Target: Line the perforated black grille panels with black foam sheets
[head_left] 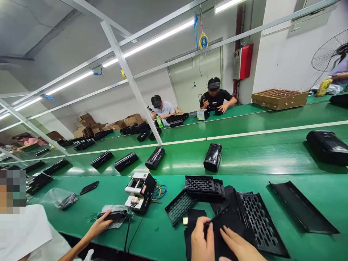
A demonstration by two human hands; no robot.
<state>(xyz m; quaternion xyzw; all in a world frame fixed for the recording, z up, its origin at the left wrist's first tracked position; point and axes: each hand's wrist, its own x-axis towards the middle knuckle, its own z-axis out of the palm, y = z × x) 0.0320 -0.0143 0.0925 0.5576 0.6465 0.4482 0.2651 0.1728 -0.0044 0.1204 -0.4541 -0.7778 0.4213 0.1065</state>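
Observation:
At the bottom edge of the green bench, my left hand (201, 237) is closed in a pinch on a thin black tool (214, 219) whose tip rests on a black fabric sheet (225, 226). My right hand (239, 244) lies beside it with fingers stretched flat on the same sheet. Just right of the sheet lies a black perforated grille panel (258, 221). A stack of perforated grilles (203, 186) and one tilted grille (178, 206) lie beyond my hands.
A co-worker's hand (102, 223) at left holds a black device with a cable. A white-and-black machine (140, 190) sits mid-bench. Black cylindrical speakers (212, 156) lie on the conveyor. A long black panel (301, 206) lies right. Two people work at the far bench.

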